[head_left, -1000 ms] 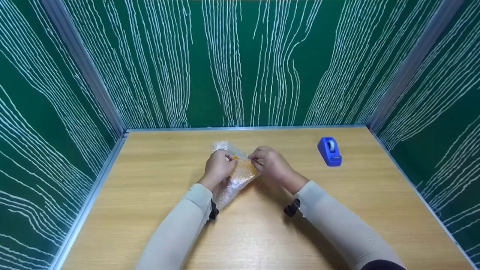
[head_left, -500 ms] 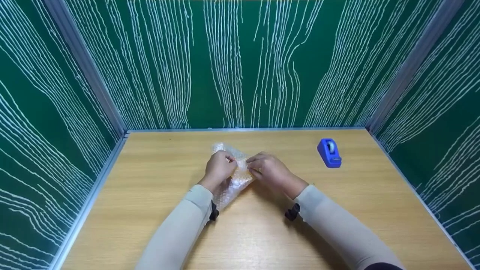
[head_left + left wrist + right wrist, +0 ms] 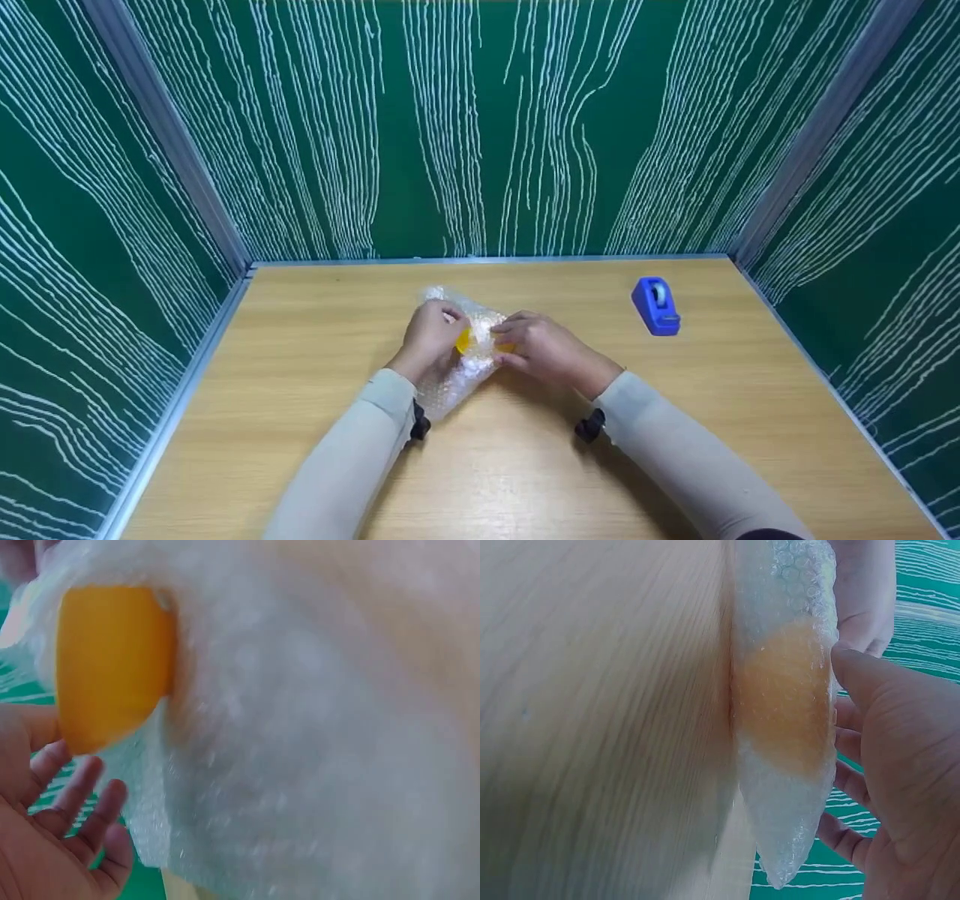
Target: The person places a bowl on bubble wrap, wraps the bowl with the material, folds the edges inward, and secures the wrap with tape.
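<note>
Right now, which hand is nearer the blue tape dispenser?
Your right hand, on the same side of the bubble wrap as the tape dispenser; your left hand is opposite.

The left sleeve [image 3: 330, 457] and right sleeve [image 3: 690, 450] are plain, pale grey-beige, reaching the wrists of bare hands [image 3: 429, 334]. Small black fittings [image 3: 590, 426] jut from both cuffs; a dark patch [image 3: 771, 535] edges the right sleeve, lower right.
</note>
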The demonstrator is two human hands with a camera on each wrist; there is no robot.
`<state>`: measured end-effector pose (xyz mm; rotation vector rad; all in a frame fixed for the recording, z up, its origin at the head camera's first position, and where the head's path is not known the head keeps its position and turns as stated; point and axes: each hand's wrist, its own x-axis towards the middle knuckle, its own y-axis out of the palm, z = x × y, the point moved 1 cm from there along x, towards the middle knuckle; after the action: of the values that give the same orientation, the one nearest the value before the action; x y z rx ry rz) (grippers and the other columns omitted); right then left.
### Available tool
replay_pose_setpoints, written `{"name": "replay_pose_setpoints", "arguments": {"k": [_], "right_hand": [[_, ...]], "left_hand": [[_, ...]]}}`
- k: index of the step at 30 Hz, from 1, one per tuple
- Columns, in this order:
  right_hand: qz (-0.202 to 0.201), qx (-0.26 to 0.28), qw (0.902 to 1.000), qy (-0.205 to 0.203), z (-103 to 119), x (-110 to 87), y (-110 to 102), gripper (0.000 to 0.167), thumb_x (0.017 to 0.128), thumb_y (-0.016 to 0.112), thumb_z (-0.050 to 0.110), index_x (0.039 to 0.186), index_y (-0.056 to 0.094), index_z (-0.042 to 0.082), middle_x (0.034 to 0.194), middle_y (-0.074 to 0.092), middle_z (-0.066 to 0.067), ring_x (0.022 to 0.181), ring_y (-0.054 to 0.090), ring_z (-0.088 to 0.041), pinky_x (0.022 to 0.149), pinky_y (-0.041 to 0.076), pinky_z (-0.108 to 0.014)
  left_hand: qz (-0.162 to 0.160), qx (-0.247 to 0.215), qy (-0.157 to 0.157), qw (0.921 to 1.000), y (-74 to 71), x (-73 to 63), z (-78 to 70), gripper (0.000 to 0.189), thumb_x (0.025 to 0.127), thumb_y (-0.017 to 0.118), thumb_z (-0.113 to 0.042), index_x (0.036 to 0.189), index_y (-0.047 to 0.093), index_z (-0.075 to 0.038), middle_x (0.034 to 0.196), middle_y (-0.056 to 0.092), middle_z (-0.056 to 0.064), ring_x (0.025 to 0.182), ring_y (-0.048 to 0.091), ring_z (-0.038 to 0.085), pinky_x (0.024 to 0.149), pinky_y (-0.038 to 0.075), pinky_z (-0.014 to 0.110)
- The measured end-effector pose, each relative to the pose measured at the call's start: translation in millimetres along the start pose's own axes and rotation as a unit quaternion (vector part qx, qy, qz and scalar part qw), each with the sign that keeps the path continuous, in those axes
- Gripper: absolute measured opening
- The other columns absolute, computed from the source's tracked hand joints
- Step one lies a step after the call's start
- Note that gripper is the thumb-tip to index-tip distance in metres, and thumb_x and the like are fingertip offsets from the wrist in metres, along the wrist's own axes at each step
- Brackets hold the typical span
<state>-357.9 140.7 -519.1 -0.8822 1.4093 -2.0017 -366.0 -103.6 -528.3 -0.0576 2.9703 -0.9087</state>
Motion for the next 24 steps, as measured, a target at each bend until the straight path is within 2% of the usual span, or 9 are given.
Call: {"name": "replay_pose_setpoints", "arguments": {"k": [3,5,8,11,13,17,21,24], "right_hand": [[0.018,0.003,0.9995,0.024,-1,0.0,0,0.039,0.108,0.078,0.047,0.135,0.084,0.019,0.150,0.078,0.000,0.143,0.070,-0.029,0.128,0.053,-0.053],[0.026,0.003,0.9991,0.034,-1,0.1,0,0.039,0.108,0.078,0.047,0.136,0.084,0.020,0.150,0.077,0.002,0.144,0.069,-0.028,0.128,0.052,-0.052],[0.032,0.002,0.9986,0.041,-1,-0.3,0,0.039,0.108,0.078,0.048,0.137,0.083,0.022,0.151,0.077,0.003,0.144,0.069,-0.026,0.128,0.053,-0.049],[0.034,0.003,0.9984,0.044,-1,-1.5,0,0.038,0.108,0.078,0.047,0.138,0.083,0.022,0.151,0.077,0.004,0.144,0.069,-0.025,0.127,0.054,-0.047],[0.034,0.006,0.9985,0.043,0,-2.5,-1,0.038,0.108,0.078,0.045,0.138,0.083,0.022,0.150,0.077,0.004,0.143,0.069,-0.025,0.126,0.055,-0.047],[0.033,0.014,0.9983,0.046,0,-4.2,-2,0.038,0.107,0.080,0.046,0.137,0.084,0.023,0.150,0.077,0.004,0.143,0.069,-0.025,0.124,0.056,-0.046],[0.027,0.009,0.9994,0.021,0,-4.2,-2,0.039,0.107,0.080,0.045,0.136,0.084,0.018,0.148,0.078,-0.001,0.141,0.070,-0.029,0.123,0.057,-0.048],[0.025,0.000,0.9997,-0.001,0,-3.3,-2,0.041,0.108,0.079,0.044,0.135,0.084,0.013,0.146,0.079,-0.005,0.140,0.071,-0.032,0.124,0.057,-0.049]], "left_hand": [[-0.019,-0.021,0.014,0.9995,-13.4,4.9,1.1,0.007,0.105,0.077,-0.018,0.104,0.083,-0.014,0.114,0.076,0.007,0.105,0.070,0.026,0.096,0.065,0.040],[-0.025,-0.025,0.011,0.9993,-23.4,8.3,2.7,0.008,0.106,0.077,-0.021,0.108,0.082,-0.014,0.117,0.076,0.008,0.108,0.069,0.028,0.100,0.065,0.041],[-0.014,-0.027,-0.025,0.9992,-36.2,14.2,8.2,0.016,0.110,0.075,-0.025,0.121,0.078,-0.014,0.125,0.074,0.008,0.115,0.068,0.029,0.109,0.064,0.043],[0.010,-0.021,-0.069,0.9973,-44.4,21.9,17.5,0.028,0.113,0.071,-0.026,0.138,0.070,-0.013,0.138,0.070,0.008,0.125,0.065,0.030,0.120,0.060,0.045],[0.021,-0.019,-0.093,0.9953,-47.4,27.3,24.7,0.036,0.114,0.070,-0.026,0.147,0.065,-0.013,0.145,0.067,0.009,0.132,0.063,0.031,0.125,0.056,0.047],[0.030,-0.018,-0.111,0.9932,-48.5,35.6,37.7,0.049,0.114,0.068,-0.026,0.159,0.055,-0.012,0.161,0.060,0.012,0.147,0.059,0.034,0.131,0.050,0.051],[0.039,-0.024,-0.112,0.9926,-45.2,40.5,46.9,0.060,0.115,0.067,-0.027,0.168,0.044,-0.014,0.172,0.052,0.016,0.160,0.052,0.036,0.135,0.045,0.052],[0.046,-0.030,-0.101,0.9934,-42.8,42.1,50.8,0.058,0.115,0.066,-0.024,0.168,0.045,-0.013,0.171,0.054,0.018,0.161,0.052,0.037,0.135,0.045,0.052]]}}
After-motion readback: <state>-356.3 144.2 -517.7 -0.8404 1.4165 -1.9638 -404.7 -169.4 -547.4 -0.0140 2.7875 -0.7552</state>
